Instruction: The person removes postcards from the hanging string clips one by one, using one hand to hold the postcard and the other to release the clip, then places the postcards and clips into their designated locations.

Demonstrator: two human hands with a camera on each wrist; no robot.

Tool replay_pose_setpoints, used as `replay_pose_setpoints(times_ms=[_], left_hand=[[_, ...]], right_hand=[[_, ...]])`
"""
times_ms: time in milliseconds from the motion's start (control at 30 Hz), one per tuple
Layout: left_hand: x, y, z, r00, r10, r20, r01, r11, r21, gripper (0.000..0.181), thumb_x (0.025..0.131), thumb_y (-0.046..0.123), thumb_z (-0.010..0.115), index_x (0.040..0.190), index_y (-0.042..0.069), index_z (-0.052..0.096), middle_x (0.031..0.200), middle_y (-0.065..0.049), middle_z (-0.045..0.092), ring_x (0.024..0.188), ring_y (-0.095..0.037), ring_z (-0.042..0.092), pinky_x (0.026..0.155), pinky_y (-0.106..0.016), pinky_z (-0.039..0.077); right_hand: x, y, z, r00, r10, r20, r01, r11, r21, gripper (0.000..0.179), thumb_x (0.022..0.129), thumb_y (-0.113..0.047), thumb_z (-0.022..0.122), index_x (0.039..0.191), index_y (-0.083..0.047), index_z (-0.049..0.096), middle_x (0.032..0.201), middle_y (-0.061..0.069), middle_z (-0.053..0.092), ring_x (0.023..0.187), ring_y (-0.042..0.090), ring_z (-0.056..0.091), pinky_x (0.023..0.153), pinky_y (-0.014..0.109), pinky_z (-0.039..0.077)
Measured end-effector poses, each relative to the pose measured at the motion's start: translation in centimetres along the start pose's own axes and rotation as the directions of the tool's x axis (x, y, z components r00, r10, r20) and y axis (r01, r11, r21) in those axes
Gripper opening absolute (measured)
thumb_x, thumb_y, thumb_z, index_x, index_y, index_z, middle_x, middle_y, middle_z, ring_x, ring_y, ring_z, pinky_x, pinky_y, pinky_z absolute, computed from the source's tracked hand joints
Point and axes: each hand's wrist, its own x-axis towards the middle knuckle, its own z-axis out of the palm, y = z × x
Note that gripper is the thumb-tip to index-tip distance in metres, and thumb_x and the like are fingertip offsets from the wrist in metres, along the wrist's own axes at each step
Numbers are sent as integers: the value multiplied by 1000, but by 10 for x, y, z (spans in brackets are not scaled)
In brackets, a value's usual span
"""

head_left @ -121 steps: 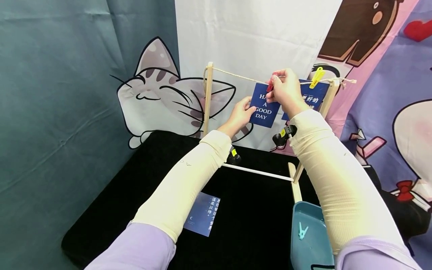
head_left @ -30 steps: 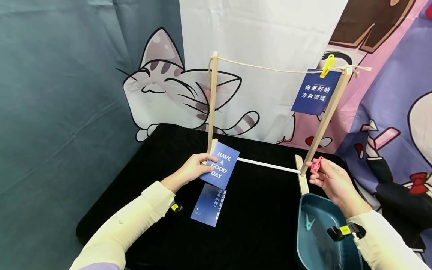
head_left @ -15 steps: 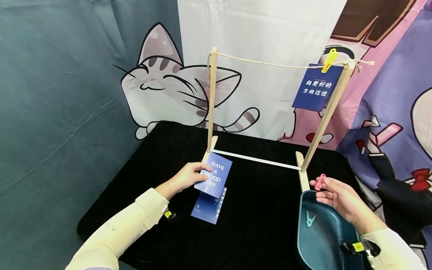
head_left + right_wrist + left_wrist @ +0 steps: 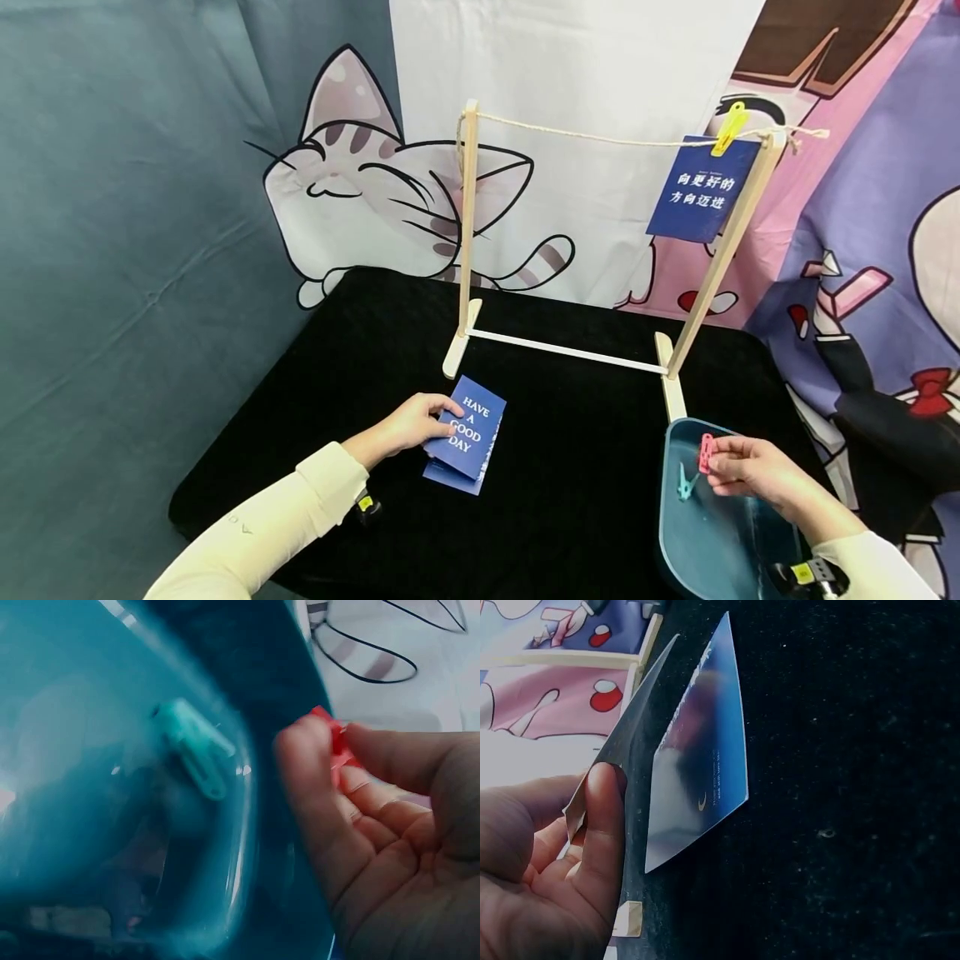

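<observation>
My left hand (image 4: 415,427) pinches a dark blue card (image 4: 467,427) lettered HAVE A GOOD DAY by its left edge. The left wrist view shows this card nearly edge-on, tilted above a second blue card (image 4: 697,757) with a small crescent, which lies on the black cloth. Between thumb and fingers of my right hand (image 4: 765,471) is a red clothes peg (image 4: 706,453), held over the teal tray (image 4: 667,542). Inside that tray lies a turquoise clothes peg (image 4: 686,483). A third blue card (image 4: 702,190) hangs from the string under a yellow clothes peg (image 4: 730,129).
A wooden frame with a left post (image 4: 468,221), a right post (image 4: 723,258) and a white bottom bar (image 4: 566,350) stands on the black cloth (image 4: 570,467). String (image 4: 577,133) runs between the post tops. A printed curtain (image 4: 600,67) hangs behind.
The HAVE A GOOD DAY card has come off the string and moved down over the card on the cloth. My right hand has brought the red peg down from the string to the tray.
</observation>
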Motion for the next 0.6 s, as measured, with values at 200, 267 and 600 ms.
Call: replay_pose_setpoints(times_ms=[200,267,600], left_hand=[[-6,-1,-1,999,-33,25,32,999,38,23,89,1,74,110,6,69,80,-9,62,52,-16,63,44,-39,56],[-7,-3,-1,999,-37,37,35,998,59,22,89,2,75,110,6,69,77,-8,62,49,-14,60,42,-36,55],[-9,-9,-2,998,-23,59,5,956,293,21,85,10,79,103,15,69,60,-1,53,39,-9,50,36,-26,46]], right_hand=[[-1,1,11,995,92,-37,-99,961,-257,24,95,5,56,111,23,49,90,10,68,77,23,67,68,38,61],[-1,2,13,994,104,-21,-106,951,-292,20,94,6,56,107,21,52,87,9,66,76,24,66,66,38,60],[1,8,21,980,171,-100,-197,880,-432,4,92,4,62,92,7,60,74,7,59,68,20,62,60,36,60]])
